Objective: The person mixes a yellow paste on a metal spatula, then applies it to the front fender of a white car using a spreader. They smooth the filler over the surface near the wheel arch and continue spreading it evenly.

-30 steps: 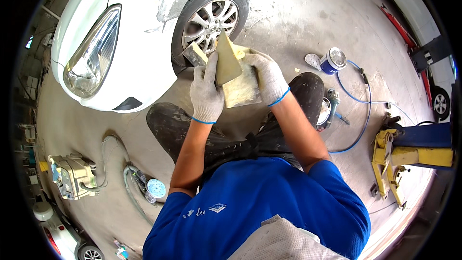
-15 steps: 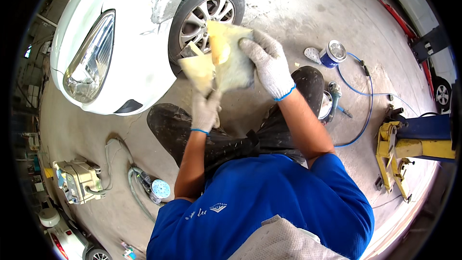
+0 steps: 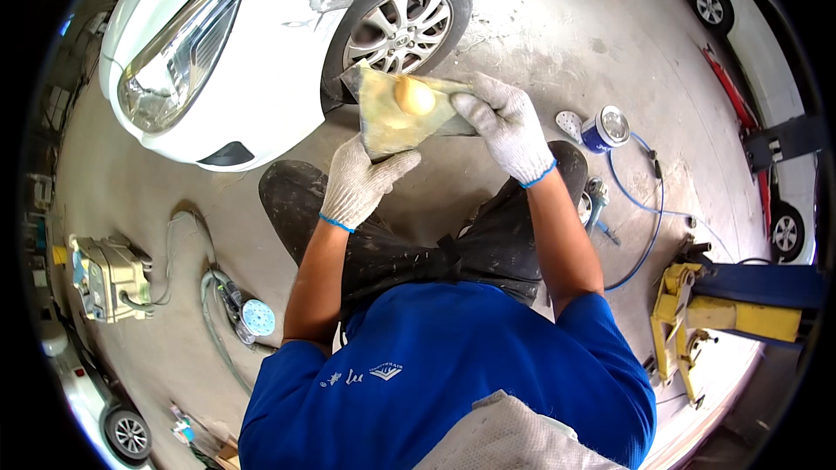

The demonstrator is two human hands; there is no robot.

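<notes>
A smeared, yellowish sheet point(image 3: 387, 126) bearing a glossy yellow mound point(image 3: 416, 97) sits between both hands; the right grip point(image 3: 505, 129) pinches its edge, the left grip's point(image 3: 359, 181) hold is unclear. A blue-and-white can point(image 3: 599, 132) stands nearby, contents indistinct.

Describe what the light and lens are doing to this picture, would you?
Head view: curved black sides frame everything, a wide-lens effect; head view: the nearest car is almost washed out, its headlight carrying bright reflections; head view: the yellow lump has a pale highlight.

Hands point(image 3: 359, 181) in matt knit cloth; headlight point(image 3: 185, 52) glossy, smooth (wheel point(image 3: 401, 40) metallic)
</notes>
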